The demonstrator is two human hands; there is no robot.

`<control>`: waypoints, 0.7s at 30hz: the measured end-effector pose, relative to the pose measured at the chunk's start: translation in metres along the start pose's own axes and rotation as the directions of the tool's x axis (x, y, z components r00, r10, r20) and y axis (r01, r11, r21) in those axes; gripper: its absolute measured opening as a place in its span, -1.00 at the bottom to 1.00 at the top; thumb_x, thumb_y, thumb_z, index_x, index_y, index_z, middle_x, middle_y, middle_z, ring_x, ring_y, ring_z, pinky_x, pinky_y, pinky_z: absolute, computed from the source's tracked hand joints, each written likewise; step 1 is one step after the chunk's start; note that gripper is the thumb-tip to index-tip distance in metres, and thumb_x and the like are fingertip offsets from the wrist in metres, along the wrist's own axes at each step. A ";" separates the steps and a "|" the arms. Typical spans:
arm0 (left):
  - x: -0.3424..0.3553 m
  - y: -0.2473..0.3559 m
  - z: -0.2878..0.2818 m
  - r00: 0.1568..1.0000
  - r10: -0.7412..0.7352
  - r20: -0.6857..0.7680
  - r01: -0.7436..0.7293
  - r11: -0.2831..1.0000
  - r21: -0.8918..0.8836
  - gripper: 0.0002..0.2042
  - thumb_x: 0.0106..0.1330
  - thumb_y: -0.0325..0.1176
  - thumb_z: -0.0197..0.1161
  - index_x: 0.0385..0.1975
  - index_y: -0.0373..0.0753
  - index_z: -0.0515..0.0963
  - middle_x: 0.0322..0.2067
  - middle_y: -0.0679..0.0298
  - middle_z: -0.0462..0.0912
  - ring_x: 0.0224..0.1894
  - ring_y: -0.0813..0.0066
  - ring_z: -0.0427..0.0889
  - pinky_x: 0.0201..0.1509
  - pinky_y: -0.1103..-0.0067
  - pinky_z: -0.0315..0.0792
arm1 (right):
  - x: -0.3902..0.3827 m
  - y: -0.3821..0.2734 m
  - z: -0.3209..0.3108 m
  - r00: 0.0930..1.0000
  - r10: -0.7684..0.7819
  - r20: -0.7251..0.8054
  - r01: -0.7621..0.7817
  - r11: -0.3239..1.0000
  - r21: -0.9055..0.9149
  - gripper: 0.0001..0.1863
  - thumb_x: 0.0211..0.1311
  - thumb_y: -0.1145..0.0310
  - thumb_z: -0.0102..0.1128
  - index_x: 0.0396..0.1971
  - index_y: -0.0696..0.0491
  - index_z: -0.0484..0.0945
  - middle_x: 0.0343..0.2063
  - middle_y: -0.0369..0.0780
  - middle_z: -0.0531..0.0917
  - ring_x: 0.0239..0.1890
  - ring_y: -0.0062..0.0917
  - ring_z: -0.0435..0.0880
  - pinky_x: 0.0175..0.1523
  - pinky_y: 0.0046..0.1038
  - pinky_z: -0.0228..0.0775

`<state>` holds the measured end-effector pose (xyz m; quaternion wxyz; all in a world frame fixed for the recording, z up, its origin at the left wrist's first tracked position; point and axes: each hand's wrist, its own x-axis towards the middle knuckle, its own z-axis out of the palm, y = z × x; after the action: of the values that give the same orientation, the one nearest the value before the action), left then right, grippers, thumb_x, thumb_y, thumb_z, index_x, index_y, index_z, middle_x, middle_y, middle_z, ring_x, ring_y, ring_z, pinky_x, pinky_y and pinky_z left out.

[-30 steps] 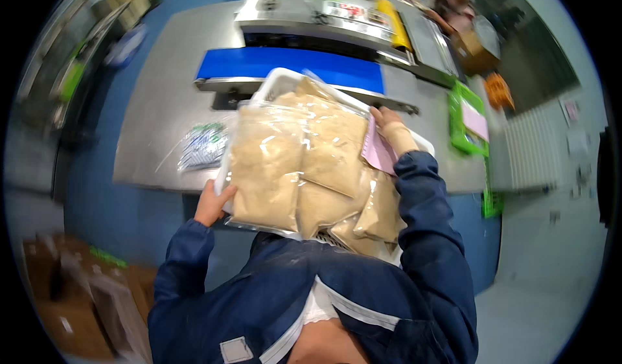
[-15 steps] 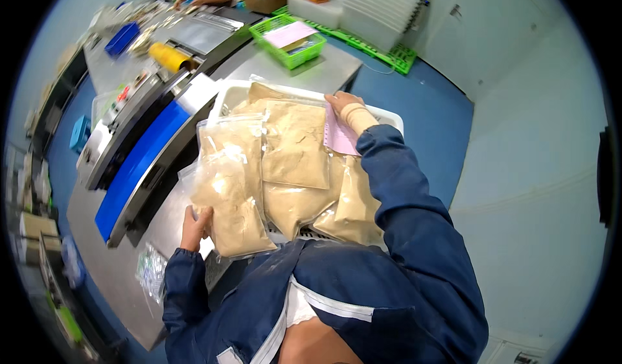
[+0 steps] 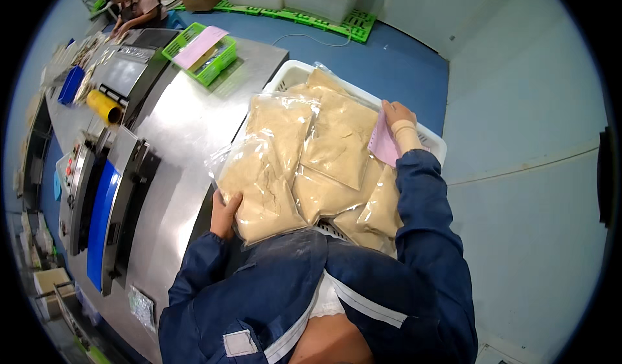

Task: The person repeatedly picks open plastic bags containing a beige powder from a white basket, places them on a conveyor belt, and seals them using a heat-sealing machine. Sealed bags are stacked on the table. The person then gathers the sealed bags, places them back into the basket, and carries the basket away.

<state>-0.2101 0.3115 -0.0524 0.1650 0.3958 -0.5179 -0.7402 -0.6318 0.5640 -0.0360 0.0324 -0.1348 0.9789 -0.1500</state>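
A white plastic basket (image 3: 433, 142) in front of me is heaped with clear zip bags of tan powder (image 3: 267, 181). At its near left side my left hand (image 3: 224, 215) is closed, its thumb against the leftmost bag; the fingers and the rim there are hidden. My right hand (image 3: 399, 115), with a tan wrap around the wrist, is closed over the basket's right rim. A pink slip of paper (image 3: 383, 142) hangs under that hand, against the bags. The basket's near side almost touches my dark blue jacket (image 3: 278, 273).
Left of the basket stretches a steel table (image 3: 184, 131) with a blue-belted machine (image 3: 103, 225), a green basket (image 3: 220, 63) and a yellow cylinder (image 3: 105, 107). A small clear packet (image 3: 141, 307) lies near its front. Another person (image 3: 139, 8) works far left. A pale wall (image 3: 518, 124) stands right.
The basket, with both hands on it, has shifted right, away from the blue-belted machine. My view has turned, and the green basket and machine now sit further left.
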 end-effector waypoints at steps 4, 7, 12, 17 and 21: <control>0.024 0.025 0.042 0.989 0.138 0.048 -0.140 0.988 0.057 -0.64 0.14 -0.50 0.13 -0.05 -0.39 0.27 -0.15 0.16 0.48 -0.15 0.45 0.48 -0.05 0.59 0.35 | 0.033 0.044 0.004 0.996 0.093 0.004 -0.093 0.994 0.057 -0.43 0.10 -0.14 -0.28 -0.34 0.04 0.55 -0.28 -0.05 0.56 -0.15 -0.20 0.49 -0.01 -0.30 0.16; 0.055 0.057 0.069 0.976 0.187 0.115 -0.189 0.982 0.013 -0.64 0.16 -0.55 0.07 -0.02 -0.39 0.27 -0.14 0.17 0.48 -0.15 0.48 0.48 -0.06 0.60 0.36 | 0.070 0.058 0.007 0.995 0.101 0.005 -0.101 0.992 0.078 -0.43 0.11 -0.13 -0.28 -0.34 0.04 0.55 -0.28 -0.05 0.56 -0.16 -0.20 0.50 -0.01 -0.30 0.16; 0.130 0.133 0.187 0.915 0.259 0.310 -0.238 0.966 -0.103 -0.66 0.18 -0.55 0.03 -0.01 -0.38 0.28 -0.12 0.19 0.46 -0.14 0.47 0.48 -0.06 0.57 0.37 | 0.169 0.071 0.013 0.993 0.120 -0.001 -0.120 0.992 0.049 -0.46 0.12 -0.10 -0.29 -0.35 0.02 0.55 -0.28 -0.07 0.57 -0.17 -0.22 0.51 -0.02 -0.29 0.16; 0.249 0.153 0.328 0.769 0.164 0.617 -0.132 0.986 -0.098 -0.57 0.14 -0.49 0.13 0.03 -0.33 0.23 -0.16 0.23 0.45 -0.21 0.57 0.46 -0.14 0.64 0.37 | 0.283 0.088 0.005 0.989 0.132 -0.067 -0.127 0.990 0.063 -0.48 0.13 -0.09 -0.29 -0.39 0.01 0.55 -0.32 -0.11 0.59 -0.19 -0.24 0.51 -0.04 -0.28 0.17; 0.319 0.166 0.396 0.774 0.218 0.595 -0.417 0.882 0.220 -0.56 0.14 -0.41 0.16 0.03 -0.26 0.24 -0.23 0.24 0.41 -0.32 0.57 0.40 -0.25 0.66 0.37 | 0.352 0.110 -0.023 0.972 0.188 -0.140 -0.175 0.980 0.097 -0.50 0.14 -0.07 -0.27 -0.45 0.01 0.56 -0.38 -0.12 0.60 -0.25 -0.23 0.53 -0.09 -0.28 0.19</control>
<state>-0.7390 0.2866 0.0230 0.0615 0.0919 -0.7227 -0.6823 -1.0006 0.5754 -0.0555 -0.0214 -0.0318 0.9797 -0.1969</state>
